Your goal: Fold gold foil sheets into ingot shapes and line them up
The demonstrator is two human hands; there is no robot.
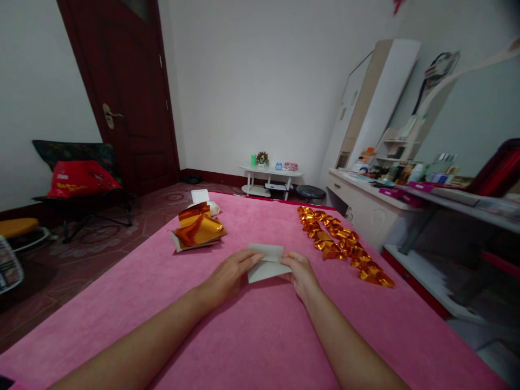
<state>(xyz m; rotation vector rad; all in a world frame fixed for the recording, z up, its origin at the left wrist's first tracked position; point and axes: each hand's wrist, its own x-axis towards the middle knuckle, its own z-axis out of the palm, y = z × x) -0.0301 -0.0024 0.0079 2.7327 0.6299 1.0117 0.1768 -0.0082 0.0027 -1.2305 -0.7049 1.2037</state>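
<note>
Both my hands rest on a pink cloth-covered surface [252, 336] and hold a pale grey sheet of paper [266, 259] that is partly folded. My left hand [228, 276] pinches the sheet's left edge with its fingers closed on it. My right hand [298, 271] grips the right edge the same way. A stack of gold foil sheets [197, 230] lies to the left, a little beyond my left hand. A long row of several folded gold foil pieces [343, 244] runs along the right side of the cloth.
A small white box [200, 195] sits behind the foil stack. A dark red door [125, 92] and a chair with a red bag [79, 179] stand at the left. A low white table [270, 179] is at the back, a cluttered desk [390, 187] at the right.
</note>
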